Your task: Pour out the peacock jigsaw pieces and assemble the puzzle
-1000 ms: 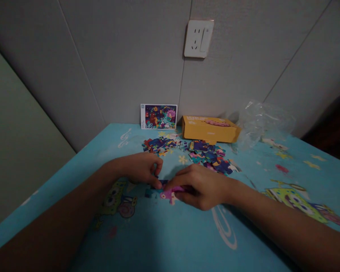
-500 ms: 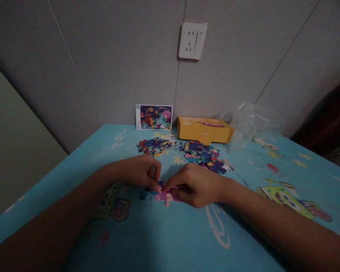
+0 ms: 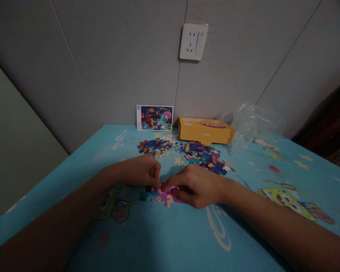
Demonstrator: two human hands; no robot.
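A small patch of joined jigsaw puzzle pieces [image 3: 167,198], pink and purple with dark teal on the left, lies flat on the blue tablecloth between my hands. My left hand [image 3: 140,171] is closed, thumb and index finger pinched at the patch's upper edge on a jigsaw piece that its fingertips mostly cover. From the right, my right hand [image 3: 197,185] reaches over the pink part, its index fingertip almost meeting the left fingertips. Its thumb and curled fingers grip the patch's right side, hiding that end.
Loose puzzle pieces lie in two heaps, a left heap [image 3: 155,146] and a right heap [image 3: 206,156]. Behind them, a picture card [image 3: 155,118] leans on the wall beside a yellow box [image 3: 205,130]. A crumpled clear plastic bag [image 3: 251,122] rests to the right.
The left thumb and index finger have drawn together and shifted slightly right, towards the right index fingertip. My right hand stays nearly still on the patch. The camera view has shifted a little.
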